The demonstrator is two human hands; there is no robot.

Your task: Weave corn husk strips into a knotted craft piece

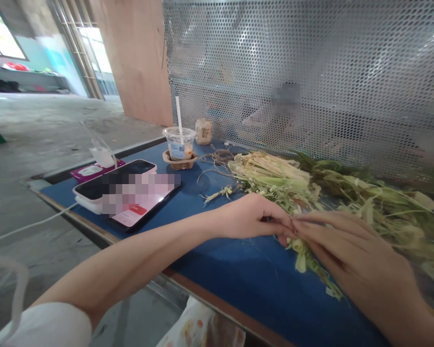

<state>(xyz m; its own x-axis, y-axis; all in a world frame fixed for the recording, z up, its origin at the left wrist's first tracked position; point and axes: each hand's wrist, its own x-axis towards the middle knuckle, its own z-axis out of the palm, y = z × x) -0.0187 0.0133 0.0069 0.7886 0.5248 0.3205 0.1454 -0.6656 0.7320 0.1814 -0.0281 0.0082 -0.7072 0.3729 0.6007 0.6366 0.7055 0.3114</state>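
Observation:
My left hand [258, 217] is closed in a pinch, its fingertips meeting those of my right hand [354, 255] over the table. Between them is a thin plaited strand [321, 273] of pale green husk strips, its tail hanging down toward the table under my right hand. The fingertips hide the exact spot being pinched. Just beyond my hands lies a bundle of pale corn husks [271, 173]. A knotted, frayed strand end [219, 194] rests on the blue tabletop [238, 270] above my left wrist.
More loose green husks [386, 197] spread along the right. Brown cord [220, 156] lies behind, near a plastic cup with straw [181, 147] and a small jar [203, 131]. Phones [144, 212] and a cable [32, 224] are at left. A perforated metal panel [292, 58] stands behind.

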